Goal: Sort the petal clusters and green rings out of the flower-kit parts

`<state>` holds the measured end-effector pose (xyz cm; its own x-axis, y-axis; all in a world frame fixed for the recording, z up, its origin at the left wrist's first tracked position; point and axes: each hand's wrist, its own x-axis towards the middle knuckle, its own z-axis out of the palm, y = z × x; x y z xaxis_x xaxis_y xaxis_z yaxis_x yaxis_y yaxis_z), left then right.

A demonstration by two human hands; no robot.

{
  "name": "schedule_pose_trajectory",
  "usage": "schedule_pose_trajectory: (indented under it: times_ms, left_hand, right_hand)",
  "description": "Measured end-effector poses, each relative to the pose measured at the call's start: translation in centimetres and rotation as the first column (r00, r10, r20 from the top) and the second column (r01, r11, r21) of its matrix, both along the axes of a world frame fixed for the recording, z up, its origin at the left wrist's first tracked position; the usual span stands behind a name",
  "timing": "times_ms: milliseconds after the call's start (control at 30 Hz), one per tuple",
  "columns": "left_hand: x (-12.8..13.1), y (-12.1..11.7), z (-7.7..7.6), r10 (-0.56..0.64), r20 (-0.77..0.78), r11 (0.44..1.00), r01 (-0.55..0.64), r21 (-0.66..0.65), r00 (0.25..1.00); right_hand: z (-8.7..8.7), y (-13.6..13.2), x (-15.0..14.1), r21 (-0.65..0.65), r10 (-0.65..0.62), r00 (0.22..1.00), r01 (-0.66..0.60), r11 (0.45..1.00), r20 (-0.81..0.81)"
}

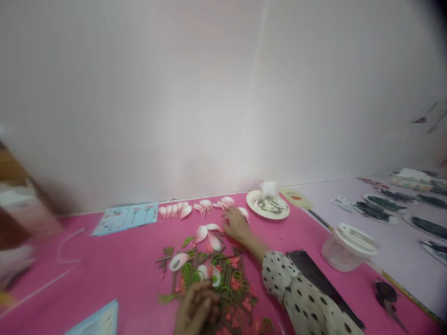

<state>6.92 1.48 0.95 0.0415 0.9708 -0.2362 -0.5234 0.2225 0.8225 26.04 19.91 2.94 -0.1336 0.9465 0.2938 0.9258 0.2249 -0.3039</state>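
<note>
My right hand reaches over the pink table, its bent fingers apart and close to the pink-and-white plastic petals laid out along the wall. No grip on a petal shows. Another petal lies just behind its knuckles. Low in the view, my left hand is over the near edge of a loose pile, fingers curled towards the thumb; what they hold, if anything, is hidden. Brown stems, green rings and coral-red pieces make up the pile. Several larger petals rest on its far side.
Blue printed sheets lie left of the petal groups. A white plate with a crumpled clear bag stands at the back. On the right are a dark phone-like slab, a lidded tub and several plates of dark pieces.
</note>
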Motion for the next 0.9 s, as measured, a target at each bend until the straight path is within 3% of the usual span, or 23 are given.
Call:
schedule_pose_trajectory:
  times_ms: [100,267,367,500,600,733,800,900]
  left_hand:
    - [-0.2,0.2,-0.2,0.01,0.004,1.0,-0.01,-0.024,1.0]
    - [-0.7,0.4,0.0,0.065,0.017,0.995,-0.064,-0.076,0.998]
    - [-1.0,0.4,0.2,0.066,0.031,0.993,-0.063,-0.097,0.997]
    - [-1.5,0.8,0.1,0.058,0.11,0.992,-0.045,-0.117,0.992]
    - [-1.9,1.3,-0.3,0.1,0.351,0.992,-0.068,-0.104,0.931]
    - [-2.4,2.0,-1.0,0.048,0.565,0.998,-0.019,-0.057,0.824]
    - [-2.7,2.1,-1.1,0.016,0.576,0.998,0.02,-0.056,0.818]
    - [-2.9,2.0,-0.9,-0.01,0.524,0.995,0.061,-0.08,0.851]
  right_hand:
    - [0.0,-0.1,-2.0,-0.038,0.105,0.994,-0.105,0.994,0.011]
    - [0.0,-0.8,-3.5,-0.034,0.08,0.996,-0.081,0.996,-0.027]
    - [1.1,-1.8,-4.1,0.012,0.084,0.992,-0.084,0.996,-0.097]
    - [2.8,-4.8,-6.5,0.086,0.238,0.953,-0.225,0.971,-0.189]
    - [3.0,-8.3,-8.8,0.132,0.41,0.885,-0.389,0.911,-0.219]
    - [2.8,-11.4,-10.0,0.232,0.655,0.687,-0.614,0.755,-0.314]
    - [2.8,-11.0,-9.3,0.168,0.589,0.716,-0.572,0.803,-0.375]
    - [2.6,-8.1,-7.2,0.017,0.265,0.895,-0.278,0.96,-0.359]
